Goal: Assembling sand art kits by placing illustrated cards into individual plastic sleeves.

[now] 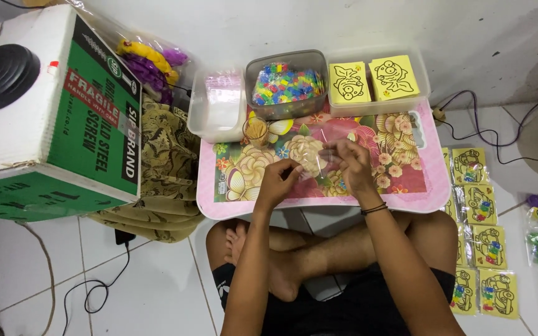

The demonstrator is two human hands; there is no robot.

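Observation:
I sit cross-legged at a small pink table (319, 208) with a flower pattern. My left hand (278, 180) and my right hand (351, 163) are over its middle, and together they hold a small clear plastic bag (317, 158) by its edges. What is inside the bag I cannot make out. A small clear cup (255, 130) with yellowish contents stands just left of my hands.
At the table's back stand a clear tub of plastic bags (218, 109), a tub of coloured beads (286, 84) and a tray of yellow picture cards (375, 78). A green and white carton (51, 112) is at the left. Packed yellow cards (477, 205) lie on the floor at the right.

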